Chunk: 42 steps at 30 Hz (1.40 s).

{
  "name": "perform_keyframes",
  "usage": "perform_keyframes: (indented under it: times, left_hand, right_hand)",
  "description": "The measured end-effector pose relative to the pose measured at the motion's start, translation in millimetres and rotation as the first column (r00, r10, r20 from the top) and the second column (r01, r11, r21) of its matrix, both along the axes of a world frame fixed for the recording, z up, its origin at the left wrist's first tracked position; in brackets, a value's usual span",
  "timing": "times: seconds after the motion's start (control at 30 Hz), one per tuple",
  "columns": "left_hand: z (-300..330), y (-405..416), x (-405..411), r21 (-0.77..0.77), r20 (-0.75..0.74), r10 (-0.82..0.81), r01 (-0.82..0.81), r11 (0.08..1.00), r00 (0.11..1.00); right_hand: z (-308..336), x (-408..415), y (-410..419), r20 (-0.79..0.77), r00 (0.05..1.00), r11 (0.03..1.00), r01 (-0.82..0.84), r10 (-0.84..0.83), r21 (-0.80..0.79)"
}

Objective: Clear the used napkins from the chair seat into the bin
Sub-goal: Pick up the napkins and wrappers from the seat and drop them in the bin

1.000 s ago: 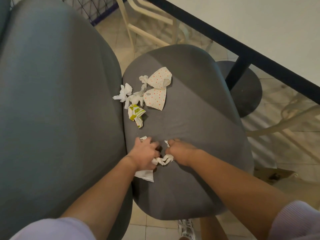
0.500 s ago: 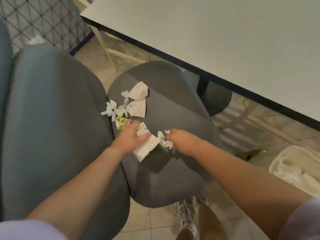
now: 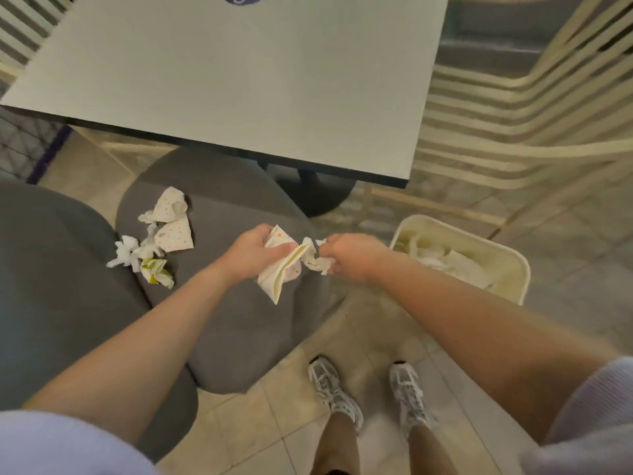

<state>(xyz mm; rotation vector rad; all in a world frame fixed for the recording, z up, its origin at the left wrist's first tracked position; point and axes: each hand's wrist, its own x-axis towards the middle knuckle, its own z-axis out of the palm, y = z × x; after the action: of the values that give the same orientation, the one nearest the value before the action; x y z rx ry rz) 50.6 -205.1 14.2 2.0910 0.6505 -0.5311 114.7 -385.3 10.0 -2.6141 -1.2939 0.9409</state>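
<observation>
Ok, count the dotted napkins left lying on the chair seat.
2. One dotted napkin lies at the seat's far left edge, nearest the table; the second dotted napkin lies just nearer the camera. Crumpled white scraps beside them could hide more.

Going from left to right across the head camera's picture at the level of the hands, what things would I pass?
Chair backrest → loose napkins on the seat → left hand gripping a folded napkin → right hand gripping a crumpled napkin → bin.
</observation>
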Motion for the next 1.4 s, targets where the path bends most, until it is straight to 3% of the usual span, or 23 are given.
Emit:
perform_keyframes:
  times: [0.13,0.23,0.3,0.53,0.7,0.77,0.83,0.9,0.97,1.1,1.27,1.4]
  left_hand:
    - [1.2,-79.9,21.3,-0.15,0.045,-0.001,0.007,0.989,0.999]
    - [-3.1,-128.2,35.4,-0.2,0.082,0.033,-0.016,0.98,0.996]
    - [-8.4,-152.8,45.6,-0.238,0.101,0.086,-0.06,0.969,0.991]
    - [-30.5,-212.2,82.1,-0.252,0.308,0.203,-0.126,0.96,0.93]
    - [-58.4,-248.8,92.3,-0.255,0.388,0.234,-0.14,0.957,0.892]
    - [-78.5,-261.5,90.1,-0.147,0.379,0.162,-0.113,0.983,0.911]
    - [-101.3,-269.7,86.2,0.054,0.377,-0.117,0.105,0.993,0.919]
    - [-116.2,-273.6,81.6,0.168,0.263,-0.386,0.352,0.921,0.884]
    - [-119.9,-272.0,80.8,0.215,0.144,-0.498,0.465,0.859,0.855]
    - [-111.2,-259.7,80.9,0.295,0.028,-0.553,0.522,0.8,0.833]
    - [-91.5,-243.0,70.2,0.346,0.161,-0.48,0.406,0.846,0.862]
    - [-78.6,-215.1,49.3,0.417,0.205,-0.439,0.328,0.848,0.875]
  right_hand:
    - [-6.6,6.3,-74.4,-0.083,0.971,0.968,0.232,-0.224,0.101]
    - [-20.0,12.4,-128.0,-0.145,0.863,0.851,0.503,-0.484,0.151]
    - [-30.1,13.6,-159.1,-0.134,0.8,0.789,0.599,-0.585,0.133]
    - [-78.2,7.0,-215.2,-0.111,0.81,0.803,0.534,-0.575,-0.264]
    - [-93.1,14.6,-229.8,-0.061,0.773,0.753,0.594,-0.632,-0.281]
    - [-97.3,18.0,-234.8,-0.046,0.774,0.745,0.589,-0.632,-0.313]
    - [-101.3,19.8,-239.1,-0.048,0.769,0.733,0.586,-0.638,-0.345]
    - [-101.8,21.0,-240.0,-0.047,0.769,0.727,0.579,-0.637,-0.369]
    - [-100.5,21.8,-238.8,-0.033,0.776,0.728,0.575,-0.63,-0.374]
    - [-95.4,22.7,-233.8,0.003,0.772,0.729,0.602,-0.635,-0.326]
    - [-74.0,24.7,-219.4,0.112,0.805,0.776,0.592,-0.583,-0.215]
    - [-50.9,24.4,-191.1,0.096,0.86,0.848,0.509,-0.5,-0.145]
